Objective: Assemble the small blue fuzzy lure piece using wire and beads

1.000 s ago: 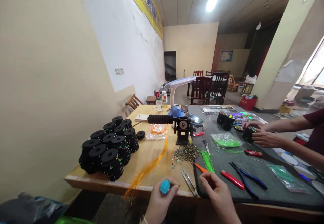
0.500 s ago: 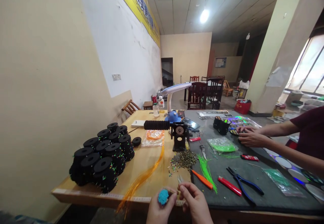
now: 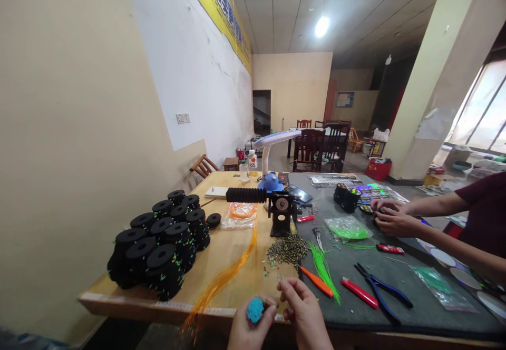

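Observation:
My left hand (image 3: 250, 324), at the table's front edge, is closed around a bumpy turquoise clump (image 3: 255, 310) whose top shows beside the thumb. Just to its right, my right hand (image 3: 300, 308) pinches a small, thin, silvery piece (image 3: 280, 277) between thumb and fingers. The piece points up and away, too small to name surely. Beyond both hands lies a pile of small dark and brassy beads (image 3: 288, 250). An orange-handled tool (image 3: 317, 282) rests close to my right fingers. Orange strands (image 3: 229, 272) trail over the table to the left.
Black foam spools (image 3: 160, 255) are stacked at left. A black winding device (image 3: 281, 213) and a blue-white lamp (image 3: 271, 181) stand mid-table. Green strands (image 3: 324, 273), a red lighter-like stick (image 3: 359, 292) and pliers (image 3: 381, 292) lie on the grey mat. A co-worker's hands (image 3: 389, 217) work at right.
My right hand has turned slightly, and less of the silvery piece shows. My left hand keeps the turquoise clump almost in place. The co-worker's hands have shifted a little. The view has moved slightly.

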A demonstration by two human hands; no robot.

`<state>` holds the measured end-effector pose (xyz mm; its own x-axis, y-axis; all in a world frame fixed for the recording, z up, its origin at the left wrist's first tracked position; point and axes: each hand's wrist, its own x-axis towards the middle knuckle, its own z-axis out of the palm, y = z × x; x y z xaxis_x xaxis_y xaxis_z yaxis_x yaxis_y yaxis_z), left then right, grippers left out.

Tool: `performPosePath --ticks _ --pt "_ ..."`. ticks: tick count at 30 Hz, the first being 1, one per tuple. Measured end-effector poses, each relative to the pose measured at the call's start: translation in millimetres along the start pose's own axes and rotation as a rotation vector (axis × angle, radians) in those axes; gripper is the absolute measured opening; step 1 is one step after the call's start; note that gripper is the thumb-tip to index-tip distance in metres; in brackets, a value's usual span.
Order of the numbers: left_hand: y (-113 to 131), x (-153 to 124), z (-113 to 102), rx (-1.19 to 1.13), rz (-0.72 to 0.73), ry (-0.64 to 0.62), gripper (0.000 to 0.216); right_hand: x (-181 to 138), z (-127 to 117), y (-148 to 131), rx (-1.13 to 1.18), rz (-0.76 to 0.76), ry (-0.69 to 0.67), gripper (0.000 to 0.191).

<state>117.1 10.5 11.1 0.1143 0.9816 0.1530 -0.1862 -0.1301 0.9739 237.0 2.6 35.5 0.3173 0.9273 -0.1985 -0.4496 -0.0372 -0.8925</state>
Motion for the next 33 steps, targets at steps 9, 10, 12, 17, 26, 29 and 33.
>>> performPosePath --ticks 9,10,12,17,26,29,33 --pt "27.0 1.1 -10.8 -0.118 -0.231 0.017 0.036 -8.4 -9.6 -1.8 -0.16 -0.019 -0.196 0.055" --pt "27.3 1.2 -10.9 -0.158 -0.285 0.027 0.037 -10.4 -10.5 -1.6 -0.214 -0.026 -0.226 0.056" --pt "26.7 1.3 -10.0 -0.233 -0.364 0.021 0.037 -14.9 -10.2 -1.4 -0.3 -0.048 -0.288 0.054" --pt "26.1 3.0 -6.2 -0.367 -0.448 0.002 0.031 -22.6 -4.4 -1.9 -0.379 -0.046 -0.376 0.045" --pt "23.4 5.8 -5.0 -0.474 -0.47 -0.039 0.017 -21.2 -4.9 5.0 -0.364 0.059 -0.339 0.039" --pt "23.0 6.1 -5.3 -0.438 -0.476 -0.032 0.019 -21.9 -5.5 7.4 -0.34 0.071 -0.336 0.04" --pt "23.0 4.5 -4.2 -0.421 -0.447 -0.031 0.021 -22.6 -6.8 8.5 -0.34 0.064 -0.343 0.038"
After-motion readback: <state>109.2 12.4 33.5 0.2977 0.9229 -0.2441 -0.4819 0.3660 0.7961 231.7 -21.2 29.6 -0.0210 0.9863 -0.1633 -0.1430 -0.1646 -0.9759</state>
